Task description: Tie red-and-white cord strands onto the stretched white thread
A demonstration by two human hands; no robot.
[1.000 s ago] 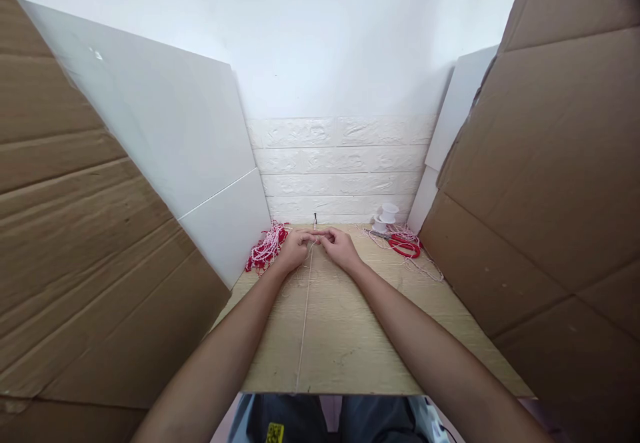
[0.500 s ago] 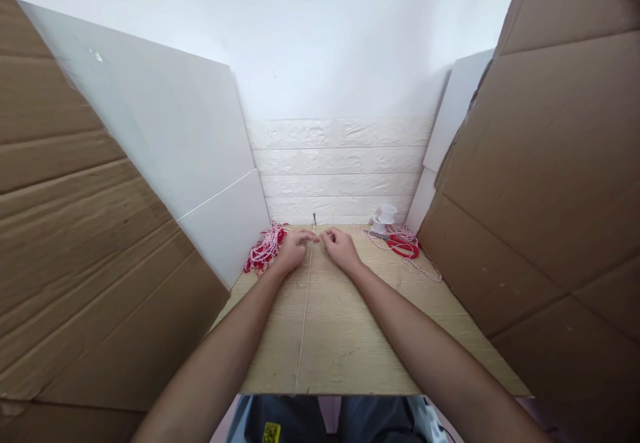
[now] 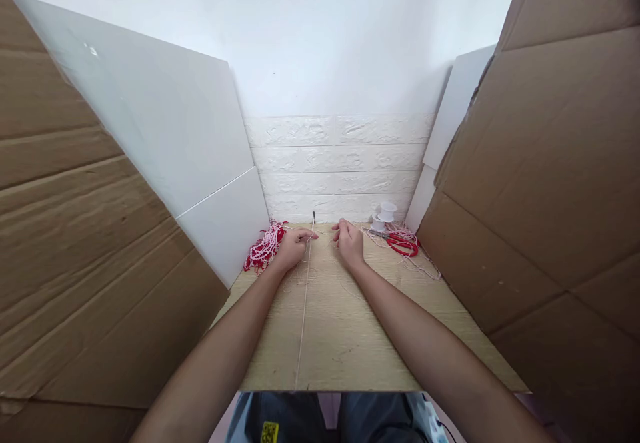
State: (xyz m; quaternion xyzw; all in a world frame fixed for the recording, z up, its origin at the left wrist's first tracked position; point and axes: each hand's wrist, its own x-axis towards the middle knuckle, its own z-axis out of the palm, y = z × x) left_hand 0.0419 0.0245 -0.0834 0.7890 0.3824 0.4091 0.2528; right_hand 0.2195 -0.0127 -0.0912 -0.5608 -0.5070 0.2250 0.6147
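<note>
A pale cord (image 3: 303,316) runs taut from a small dark nail (image 3: 314,215) at the back of the table to the front edge. My left hand (image 3: 293,248) is closed in a pinch at the cord's upper part, its forefinger reaching across it. To the right of the cord, my right hand (image 3: 351,243) is raised with its fingers pinched on a thin thread (image 3: 333,244). That thread is very fine and only partly visible between the hands. Loose loops of it lie on the wood below both hands.
A bundle of red and white cords (image 3: 267,246) lies beside my left hand. At the back right stand white spools (image 3: 386,212) with red-handled scissors (image 3: 403,244) and tangled pink thread. Cardboard panels (image 3: 540,183) flank the wooden table (image 3: 360,356), and a white wall closes the back.
My right hand has drawn away from the left one, moving right and slightly up, widening the gap between them. The left hand has stayed almost in place at the cord.
</note>
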